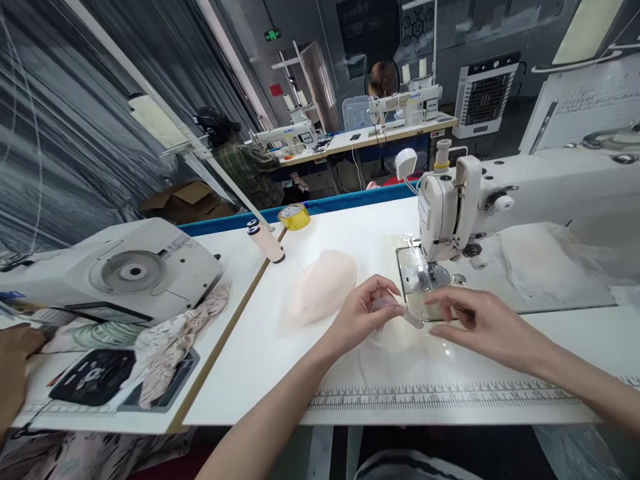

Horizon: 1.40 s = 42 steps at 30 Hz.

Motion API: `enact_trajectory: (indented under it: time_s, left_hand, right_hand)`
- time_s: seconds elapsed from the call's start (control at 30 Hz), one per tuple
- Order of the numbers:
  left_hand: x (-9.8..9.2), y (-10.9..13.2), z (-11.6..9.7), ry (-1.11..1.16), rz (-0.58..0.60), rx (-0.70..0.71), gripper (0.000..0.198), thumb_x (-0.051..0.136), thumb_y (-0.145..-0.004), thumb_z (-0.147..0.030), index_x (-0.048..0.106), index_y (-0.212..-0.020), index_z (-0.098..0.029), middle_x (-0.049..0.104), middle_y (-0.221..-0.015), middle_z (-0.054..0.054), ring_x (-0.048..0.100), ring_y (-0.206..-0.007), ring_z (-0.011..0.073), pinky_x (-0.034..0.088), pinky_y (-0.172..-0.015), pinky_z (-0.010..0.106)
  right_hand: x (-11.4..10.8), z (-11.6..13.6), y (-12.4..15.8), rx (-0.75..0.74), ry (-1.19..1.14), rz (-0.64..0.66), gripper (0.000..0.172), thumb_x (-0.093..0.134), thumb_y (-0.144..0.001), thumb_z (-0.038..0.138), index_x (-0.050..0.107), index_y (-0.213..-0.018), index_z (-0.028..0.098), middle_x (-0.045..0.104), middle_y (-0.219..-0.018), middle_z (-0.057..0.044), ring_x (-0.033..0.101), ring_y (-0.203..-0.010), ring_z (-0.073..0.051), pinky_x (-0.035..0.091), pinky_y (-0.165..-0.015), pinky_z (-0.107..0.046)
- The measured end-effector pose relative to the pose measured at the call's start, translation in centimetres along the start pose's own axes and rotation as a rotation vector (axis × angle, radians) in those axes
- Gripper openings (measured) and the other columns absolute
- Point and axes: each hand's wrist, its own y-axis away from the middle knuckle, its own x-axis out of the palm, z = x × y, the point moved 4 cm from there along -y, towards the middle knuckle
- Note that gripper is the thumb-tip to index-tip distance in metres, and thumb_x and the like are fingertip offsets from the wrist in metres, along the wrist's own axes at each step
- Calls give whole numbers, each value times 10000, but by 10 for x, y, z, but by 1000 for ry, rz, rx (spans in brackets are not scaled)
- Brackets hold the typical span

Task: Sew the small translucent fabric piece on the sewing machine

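Just in front of the sewing machine's needle area, my left hand (367, 310) pinches a small piece of sheer whitish fabric (414, 319) between thumb and fingers. Its loose end points toward my right hand (473, 323), whose thumb and forefinger are apart beside it. Whether anything small lies within the right palm is hard to see. The white sewing machine (443, 207) stands behind both hands, its presser foot (431, 272) over the metal plate (413, 280). Left of my hands, a pale pink sheer fabric piece (325, 287) lies on the white table.
A printed ruler (380, 398) runs along the front edge. White fabric (537, 263) lies under the machine arm. Yellow tape (295, 217) and a pink thread cone (265, 241) stand at the back. Another machine (150, 267) and a person's hand (17, 347) are at left.
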Motion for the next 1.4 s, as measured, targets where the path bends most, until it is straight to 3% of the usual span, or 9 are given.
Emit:
enact_trajectory:
  time_s: [0.17,0.3,0.4,0.5,0.8,1.13,1.23,1.3,1.4]
  left_hand:
    - [0,4,-2,-270,-118,190,180,662,-813,-339,581,-824,-178,611,-772,14,457,-588,83,331,-532,218]
    - [3,9,-5,-396,-113,374,89,573,-871,-258,601,-815,-196,638,-742,20,468,-564,94,333,-516,234]
    - [5,13,-10,-502,-100,498,113,529,-883,-210,612,-806,-209,665,-763,37,577,-656,126,400,-554,239]
    - [5,16,-16,-608,-102,606,176,511,-880,-161,615,-745,-206,672,-783,47,609,-669,122,433,-564,227]
    - [7,20,-18,-689,-180,859,233,528,-841,-53,612,-665,-180,611,-743,10,468,-513,49,357,-476,181]
    - [11,21,-17,-875,-286,997,210,541,-818,-42,590,-668,-181,643,-737,-11,449,-503,44,347,-477,175]
    - [13,22,-14,-912,-303,1029,182,571,-825,-84,608,-679,-187,674,-760,-4,479,-508,47,361,-483,182]
    - [14,22,-12,-916,-303,1004,204,554,-848,-120,634,-679,-203,698,-787,-7,513,-521,50,378,-493,187]
    - [17,19,-7,-900,-270,883,308,476,-894,-194,688,-675,-240,718,-806,-14,549,-521,50,407,-507,192]
  right_hand:
    - [-22,-4,12,27,-29,-185,357,627,-804,490,617,-1069,251,535,-685,4,406,-531,-121,343,-470,-257]
    - [-6,16,3,-154,-28,-140,188,578,-858,363,634,-999,252,572,-812,-14,461,-585,-117,363,-500,-254]
    - [8,30,-5,-283,-34,-151,109,556,-868,257,630,-947,242,590,-871,-24,542,-728,-137,401,-560,-249]
    - [15,35,-10,-357,-56,-201,74,548,-871,212,613,-902,231,592,-846,-17,553,-735,-129,417,-585,-245]
    - [20,34,-14,-446,-43,-292,55,551,-887,197,602,-894,218,588,-815,-13,533,-688,-109,395,-536,-224]
    - [15,29,-13,-447,-14,-192,100,523,-909,239,560,-818,217,568,-784,-9,515,-646,-107,398,-548,-231]
    - [13,28,-10,-404,1,-202,72,540,-899,297,551,-919,228,590,-866,-32,502,-616,-111,408,-536,-241]
    - [15,26,-8,-353,45,-184,173,529,-896,311,529,-1058,250,603,-877,-35,497,-575,-114,416,-510,-244]
    - [17,17,-5,-288,101,-176,206,501,-898,395,545,-1072,294,564,-663,6,496,-499,-133,429,-461,-246]
